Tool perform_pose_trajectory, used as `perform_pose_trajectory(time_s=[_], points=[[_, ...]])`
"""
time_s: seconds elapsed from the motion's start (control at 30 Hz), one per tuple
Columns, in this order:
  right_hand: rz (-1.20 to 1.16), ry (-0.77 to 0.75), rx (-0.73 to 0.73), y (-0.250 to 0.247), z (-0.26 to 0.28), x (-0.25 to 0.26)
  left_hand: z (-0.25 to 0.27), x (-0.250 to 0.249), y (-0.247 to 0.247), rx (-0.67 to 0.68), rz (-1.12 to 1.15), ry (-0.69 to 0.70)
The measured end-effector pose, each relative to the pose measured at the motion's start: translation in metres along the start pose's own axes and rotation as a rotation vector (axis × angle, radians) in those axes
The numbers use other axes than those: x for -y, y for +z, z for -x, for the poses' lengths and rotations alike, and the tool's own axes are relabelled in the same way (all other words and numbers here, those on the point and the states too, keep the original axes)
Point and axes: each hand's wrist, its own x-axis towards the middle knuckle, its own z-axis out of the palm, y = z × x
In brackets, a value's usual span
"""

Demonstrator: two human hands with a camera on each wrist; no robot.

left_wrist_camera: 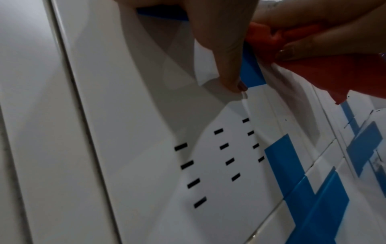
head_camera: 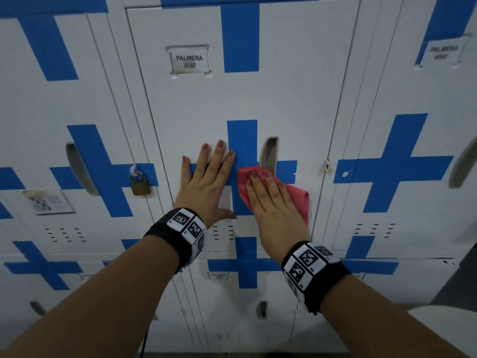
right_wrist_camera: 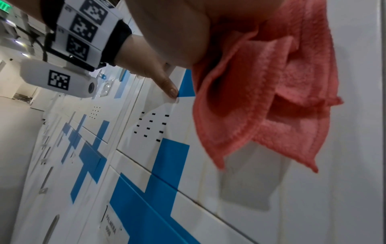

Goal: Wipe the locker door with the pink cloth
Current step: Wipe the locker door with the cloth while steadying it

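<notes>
The pink cloth (head_camera: 296, 200) lies crumpled against the white locker door (head_camera: 219, 104), over the right arm of the door's blue cross (head_camera: 242, 140) and just below the recessed handle (head_camera: 268, 153). The right hand (head_camera: 273, 202) presses it flat to the metal with straight fingers, nothing curled round it; loose folds hang below the palm in the right wrist view (right_wrist_camera: 271, 99). The left hand (head_camera: 206, 184) rests flat on the same door just beside it, fingers spread and straight, thumb (left_wrist_camera: 229, 62) touching the cross's lower edge. Rows of vent slots (left_wrist_camera: 219, 155) sit under both hands. A name tag (head_camera: 189, 60) reads PALMERA. On the neighbouring left door hangs a brass padlock (head_camera: 140, 183)
</notes>
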Motion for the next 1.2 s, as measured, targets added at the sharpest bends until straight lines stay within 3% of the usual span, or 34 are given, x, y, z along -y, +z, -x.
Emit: perform_pose_trajectory(time_s=[0.43, 0.57, 0.7, 0.83, 0.97, 1.0, 1.07, 1.2], points=[[0.105, -0.060, 0.138, 0.004, 0.026, -0.012, 0.002, -0.003, -0.006, 0.044, 0.000, -0.016], [0.077, -0.067, 0.227, 0.011, 0.038, -0.022, 0.002, -0.003, -0.007, 0.068, -0.011, -0.024], [-0.058, 0.000, 0.194, 0.017, 0.047, -0.029, 0.003, -0.003, -0.008, 0.079, -0.018, -0.025], [-0.259, 0.145, 0.055, 0.004, 0.057, -0.038, 0.002, -0.003, -0.009, 0.091, -0.008, -0.026], [-0.567, 0.360, -0.442, -0.020, 0.058, -0.042, 0.003, -0.004, -0.010, 0.101, 0.001, -0.032], [-0.584, 0.371, -0.477, -0.025, 0.053, -0.043, 0.003, -0.004, -0.010, 0.105, -0.001, -0.033], [-0.564, 0.373, -0.383, -0.033, 0.036, -0.042, 0.002, -0.004, -0.011, 0.112, -0.002, -0.033], [-0.301, 0.316, -0.086, -0.023, 0.012, -0.037, 0.002, -0.004, -0.011, 0.113, 0.003, -0.036]])
